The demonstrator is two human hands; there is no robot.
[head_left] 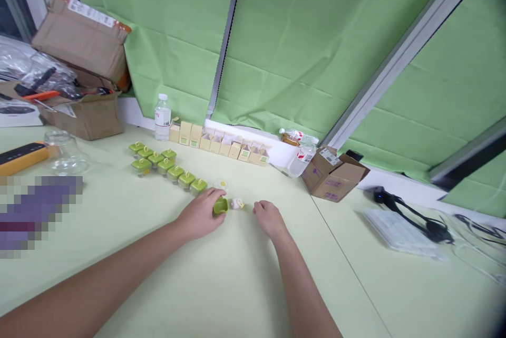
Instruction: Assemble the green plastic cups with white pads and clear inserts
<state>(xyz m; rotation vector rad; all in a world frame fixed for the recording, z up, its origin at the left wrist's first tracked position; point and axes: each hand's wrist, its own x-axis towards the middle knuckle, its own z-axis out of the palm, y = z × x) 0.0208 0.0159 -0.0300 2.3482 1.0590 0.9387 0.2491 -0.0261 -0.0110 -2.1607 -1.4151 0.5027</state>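
Observation:
My left hand [203,213] is closed around a small green lid [221,205], its hollow side turned toward me. Just right of the lid, a small whitish piece with a yellow loop [237,203] rests on the table. My right hand [269,218] hovers to the right of that piece, fingers curled; whether anything is pinched in them I cannot make out. Beyond my left hand stands a clear little container [221,185] with a yellow spot inside. Several small clear boxes with green lids [175,173] run in rows toward the back left.
Small cream cartons [215,143] line the wall beside an upright water bottle [162,117]. More bottles [302,158] and an open cardboard box [330,174] stand at the back right. Black headgear [415,216] with cables lies far right. Larger boxes [85,114] crowd the left.

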